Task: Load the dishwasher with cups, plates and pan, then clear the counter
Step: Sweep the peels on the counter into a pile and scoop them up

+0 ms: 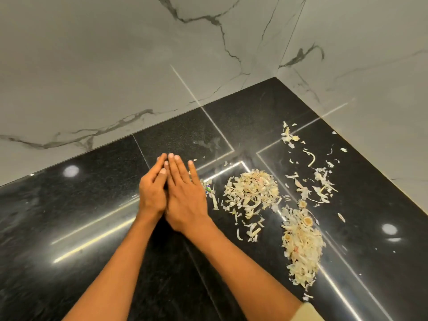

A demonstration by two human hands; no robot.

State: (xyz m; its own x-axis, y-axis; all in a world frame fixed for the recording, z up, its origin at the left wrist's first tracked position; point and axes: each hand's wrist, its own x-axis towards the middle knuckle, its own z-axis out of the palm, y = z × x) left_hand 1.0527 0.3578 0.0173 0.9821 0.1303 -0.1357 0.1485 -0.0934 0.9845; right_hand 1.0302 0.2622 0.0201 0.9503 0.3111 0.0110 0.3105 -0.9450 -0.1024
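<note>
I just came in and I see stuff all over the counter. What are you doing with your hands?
A person is clearing the black counter. The left hand and right hand lie side by side with straight fingers, holding nothing, just left of the mess. Pale vegetable peels sit in two heaps, one beside the hands and one nearer the front edge. Loose bits are scattered toward the marble wall. Nothing has been picked up yet.

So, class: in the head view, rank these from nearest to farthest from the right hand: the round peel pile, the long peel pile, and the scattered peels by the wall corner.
Measured from the right hand:
1. Round peel pile, just to its right.
2. Long peel pile, farther right and closer to the person.
3. Scattered peels by the wall corner, far right, at the back.
</note>
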